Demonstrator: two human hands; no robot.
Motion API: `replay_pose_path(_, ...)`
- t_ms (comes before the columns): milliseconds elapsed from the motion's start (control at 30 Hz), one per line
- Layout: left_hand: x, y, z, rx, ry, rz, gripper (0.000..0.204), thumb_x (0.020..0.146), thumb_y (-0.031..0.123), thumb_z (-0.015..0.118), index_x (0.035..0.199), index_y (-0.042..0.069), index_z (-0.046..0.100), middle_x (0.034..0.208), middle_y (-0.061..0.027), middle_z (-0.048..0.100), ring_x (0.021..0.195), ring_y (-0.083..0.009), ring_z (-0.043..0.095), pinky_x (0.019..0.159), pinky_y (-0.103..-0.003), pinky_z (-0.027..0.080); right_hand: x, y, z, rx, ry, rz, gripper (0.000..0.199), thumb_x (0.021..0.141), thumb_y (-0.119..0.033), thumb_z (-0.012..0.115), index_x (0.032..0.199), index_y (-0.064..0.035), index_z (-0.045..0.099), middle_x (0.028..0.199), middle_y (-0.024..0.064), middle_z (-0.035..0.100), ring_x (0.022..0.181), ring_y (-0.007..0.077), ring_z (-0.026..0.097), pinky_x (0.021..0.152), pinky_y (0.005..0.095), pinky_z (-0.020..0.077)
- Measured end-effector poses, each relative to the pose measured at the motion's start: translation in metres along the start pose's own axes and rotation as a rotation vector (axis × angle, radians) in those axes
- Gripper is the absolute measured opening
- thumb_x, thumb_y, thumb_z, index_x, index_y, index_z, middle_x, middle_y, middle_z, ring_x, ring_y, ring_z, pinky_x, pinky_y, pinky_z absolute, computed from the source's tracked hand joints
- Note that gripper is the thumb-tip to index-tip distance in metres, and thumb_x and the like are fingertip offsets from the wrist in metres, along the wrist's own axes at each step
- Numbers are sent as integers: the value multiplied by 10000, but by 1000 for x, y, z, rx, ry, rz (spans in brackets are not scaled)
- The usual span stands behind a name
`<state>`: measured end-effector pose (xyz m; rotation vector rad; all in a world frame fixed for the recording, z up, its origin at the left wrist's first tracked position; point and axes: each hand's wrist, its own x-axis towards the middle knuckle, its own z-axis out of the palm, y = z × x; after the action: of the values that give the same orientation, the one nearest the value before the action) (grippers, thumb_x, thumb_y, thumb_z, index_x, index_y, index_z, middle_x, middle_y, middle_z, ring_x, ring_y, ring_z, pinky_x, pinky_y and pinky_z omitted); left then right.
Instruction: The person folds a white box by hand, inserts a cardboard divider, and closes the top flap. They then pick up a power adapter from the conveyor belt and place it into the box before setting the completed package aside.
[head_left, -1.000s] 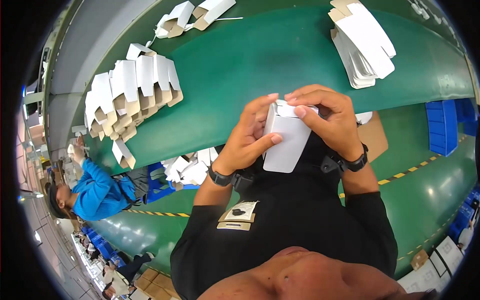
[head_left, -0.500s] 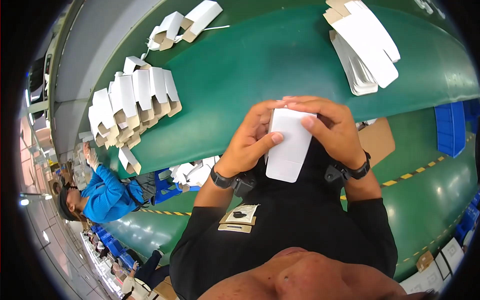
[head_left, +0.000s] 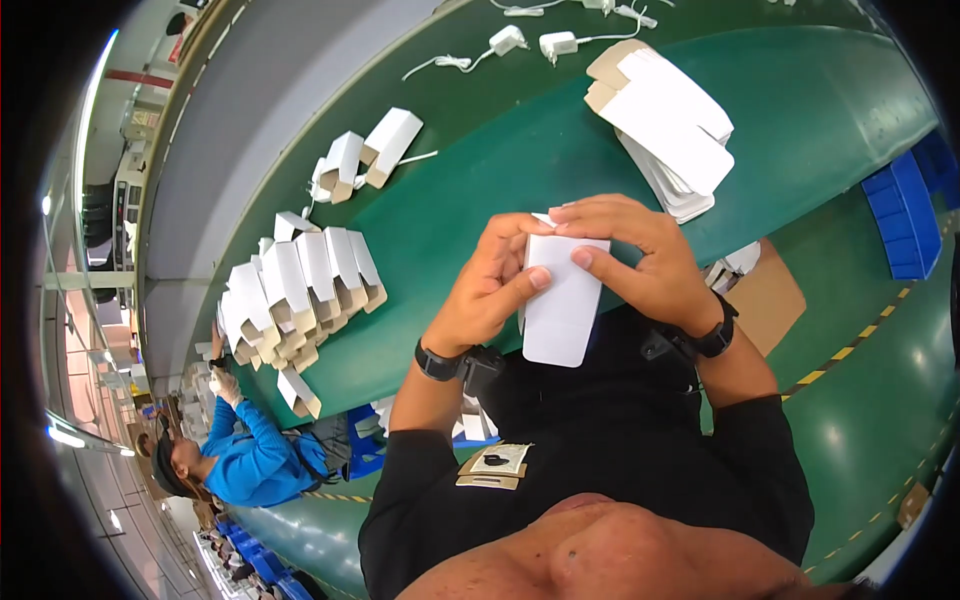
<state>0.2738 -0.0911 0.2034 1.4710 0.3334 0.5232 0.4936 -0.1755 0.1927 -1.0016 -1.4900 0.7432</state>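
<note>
Presently we hold a white carton [head_left: 560,300] upright in front of our chest, just above the near edge of the green tabletop [head_left: 480,190]. Our left hand [head_left: 490,290] grips its left side, thumb pressed on the front face. Our right hand [head_left: 640,260] clasps the top end, fingers [head_left: 590,215] curled over the upper flap. A stack of flat white cartons [head_left: 670,130] lies on the tabletop beyond the right hand. A row of folded cartons [head_left: 300,290] stands to the left. A person in a blue sleeve [head_left: 250,450] works further left.
</note>
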Motion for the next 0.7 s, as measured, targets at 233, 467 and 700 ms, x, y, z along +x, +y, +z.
replay_pose_path(233, 50, 15, -58, 736, 579, 279, 625, 900, 102, 721, 1446, 106, 417, 1423, -163, 511, 1238, -288, 539, 1037, -412, 440, 10, -5, -42, -754, 391, -201, 432, 855, -144, 738, 1265, -32, 658, 1320, 158, 644, 1270, 359, 562, 1104, 466, 403)
replay_pose_path(467, 151, -21, -144, 1476, 738, 107, 589, 810, 135, 792, 1348, 111, 551, 1335, -179, 608, 1197, -384, 580, 1037, -451, 465, 7, 23, -54, -1258, 352, 25, 454, 826, -178, 757, 1236, -11, 653, 1320, 169, 634, 1279, 336, 557, 1146, 551, 325)
replay_pose_path(700, 157, -67, -179, 1471, 757, 40, 672, 865, 484, 733, 1303, -7, 592, 1291, -236, 623, 1206, -402, 572, 1026, -504, 433, 8, 23, -59, -1225, 397, -75, 317, 810, -174, 741, 1088, -35, 684, 1148, 127, 711, 1149, 298, 629, 1071, 513, 407)
